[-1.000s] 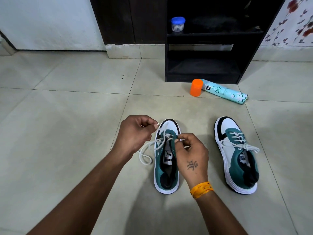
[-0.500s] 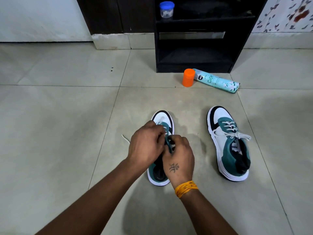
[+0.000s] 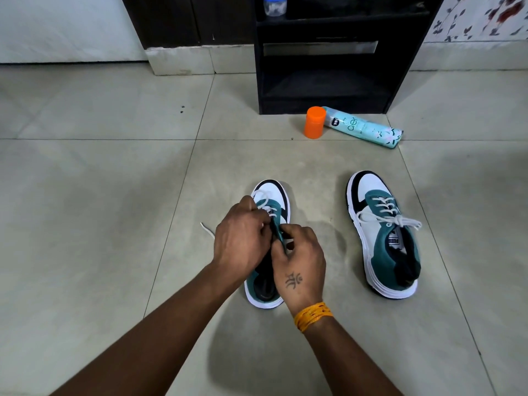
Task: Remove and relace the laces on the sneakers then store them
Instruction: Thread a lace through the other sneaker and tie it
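Left hand (image 3: 241, 238) and right hand (image 3: 300, 261), fingers curled, pinch the white lace (image 3: 264, 205) over the near sneaker (image 3: 274, 195) on the floor (image 3: 100, 195); second sneaker (image 3: 383, 241), laced, lies well apart to the right.

So the floor (image 3: 85, 181) is big pale greyish tiles with thin grout lines. Two teal, white and black sneakers sit right on it: one sneaker (image 3: 264, 292) near dead centre, the other sneaker (image 3: 383, 247) off at about 3 o'clock from it, well apart, both toes pointing to 12 o'clock. A loose white lace end (image 3: 207, 228) trails onto the tile at roughly 9 o'clock of the centre shoe. Up around 12 to 1 o'clock an orange cap (image 3: 315, 122) stands upright, touching a light blue spray can (image 3: 363, 130) lying on its side. Behind those, a black shelf unit (image 3: 323, 81) stands on the floor.
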A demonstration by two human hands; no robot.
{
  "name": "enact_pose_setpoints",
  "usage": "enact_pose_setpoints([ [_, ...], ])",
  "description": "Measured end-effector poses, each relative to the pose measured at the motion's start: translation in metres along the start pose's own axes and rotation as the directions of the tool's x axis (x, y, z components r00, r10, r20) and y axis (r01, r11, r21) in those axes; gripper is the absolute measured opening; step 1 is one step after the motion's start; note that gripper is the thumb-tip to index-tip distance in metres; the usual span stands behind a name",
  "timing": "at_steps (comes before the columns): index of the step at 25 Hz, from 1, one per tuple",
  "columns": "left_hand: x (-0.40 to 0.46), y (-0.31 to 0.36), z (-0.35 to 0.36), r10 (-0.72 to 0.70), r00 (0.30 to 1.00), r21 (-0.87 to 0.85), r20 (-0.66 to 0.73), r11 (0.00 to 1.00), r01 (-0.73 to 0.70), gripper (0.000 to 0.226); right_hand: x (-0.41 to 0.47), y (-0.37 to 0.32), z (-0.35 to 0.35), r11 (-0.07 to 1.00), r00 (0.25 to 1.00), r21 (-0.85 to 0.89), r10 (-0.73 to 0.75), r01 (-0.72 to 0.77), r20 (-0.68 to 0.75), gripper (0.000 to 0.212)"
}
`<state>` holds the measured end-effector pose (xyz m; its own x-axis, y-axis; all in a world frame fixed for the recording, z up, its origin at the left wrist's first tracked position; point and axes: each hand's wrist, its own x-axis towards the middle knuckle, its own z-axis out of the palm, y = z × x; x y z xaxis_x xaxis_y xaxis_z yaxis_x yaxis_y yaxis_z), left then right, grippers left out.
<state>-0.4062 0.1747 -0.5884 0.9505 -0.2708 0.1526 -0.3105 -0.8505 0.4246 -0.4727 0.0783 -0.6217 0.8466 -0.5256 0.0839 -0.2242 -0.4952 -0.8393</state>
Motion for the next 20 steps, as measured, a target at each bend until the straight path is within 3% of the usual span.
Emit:
enact_pose_setpoints([
  [4, 0.001, -0.001, 0.009, -0.173, 0.984, -0.274, -0.038, 0.949, 0.156, 0.014, -0.002, 0.003, -0.008, 0.982, 0.998, 0.182, 0.046, -0.055, 0.053, 0.031],
  [8, -0.001, 0.0, 0.016, -0.193, 0.981, -0.338, -0.03, 0.925, 0.171, 0.014, 0.006, 0.005, -0.014, 0.916, 0.982, 0.359, 0.154, -0.182, 0.105, 0.021],
  [13, 0.0, 0.003, 0.018, -0.23, 0.972, -0.337, -0.04, 0.919, 0.204, 0.019, 0.025, 0.009, -0.017, 0.954, 0.983, 0.258, 0.12, -0.154, 0.14, 0.023],
  [18, -0.004, 0.006, 0.021, -0.246, 0.967, -0.357, -0.073, 0.911, 0.205, 0.021, 0.041, 0.011, -0.018, 0.987, 0.978, 0.073, -0.15, 0.141, 0.147, 0.021],
  [20, -0.006, 0.005, 0.021, -0.231, 0.97, -0.351, -0.076, 0.917, 0.191, 0.021, 0.049, 0.013, -0.015, 0.982, 0.971, 0.072, -0.184, 0.175, 0.151, 0.014],
])
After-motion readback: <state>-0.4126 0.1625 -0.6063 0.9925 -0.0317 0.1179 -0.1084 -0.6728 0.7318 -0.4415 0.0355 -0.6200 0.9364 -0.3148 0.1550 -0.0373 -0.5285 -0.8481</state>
